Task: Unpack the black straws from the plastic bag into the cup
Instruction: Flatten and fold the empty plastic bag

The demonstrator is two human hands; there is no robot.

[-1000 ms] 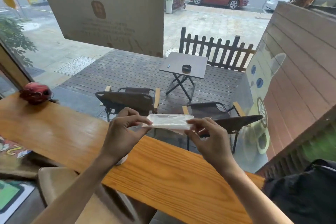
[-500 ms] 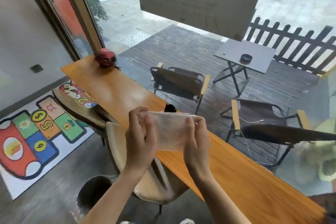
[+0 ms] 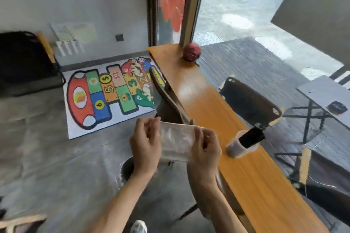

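Observation:
A clear plastic bag point(image 3: 177, 141) is stretched flat between both hands, off the counter's left edge; no straws show in it. My left hand point(image 3: 145, 143) pinches its left end and my right hand point(image 3: 205, 148) pinches its right end. A translucent cup point(image 3: 237, 147) stands on the wooden counter point(image 3: 253, 179) just right of my right hand. A bundle of black straws point(image 3: 251, 136) leans out of the cup toward the window.
A red ball-like object point(image 3: 191, 51) sits at the counter's far end by the window frame. A stool point(image 3: 166, 100) stands beside the counter. A round bin point(image 3: 127, 169) is on the floor under my left forearm. A colourful hopscotch mat point(image 3: 106, 94) lies on the floor.
The view has swung left, away from the window toward the floor and mat. Both hands kept hold of the bag and carried it off the counter's edge. The cup now shows at the right.

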